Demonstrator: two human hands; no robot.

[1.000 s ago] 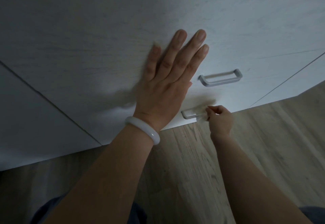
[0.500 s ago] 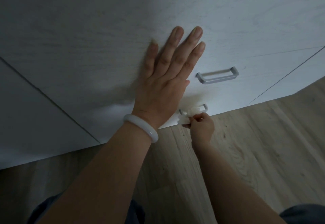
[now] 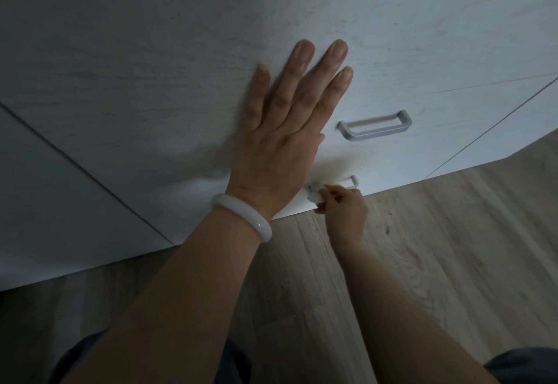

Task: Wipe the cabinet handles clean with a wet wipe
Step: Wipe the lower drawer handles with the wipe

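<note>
Pinching wet wipe (image 3: 315, 198) in right hand (image 3: 344, 211) fingertips, rubbing lower handle (image 3: 351, 181) left end. Bracing left hand (image 3: 287, 130), fingers splayed flat, on cabinet (image 3: 151, 51). Upper handle (image 3: 374, 125), beyond fingertips, seemingly remaining.

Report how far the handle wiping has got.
Done: nothing can be confirmed; the upper handle is bare and untouched now, and its cleanliness cannot be judged in this dim view. In hand: the right hand pinches the wipe against the left end of the lower handle, while the left hand rests flat on the cabinet. Left: the rest of the lower handle, possibly the upper one.
</note>
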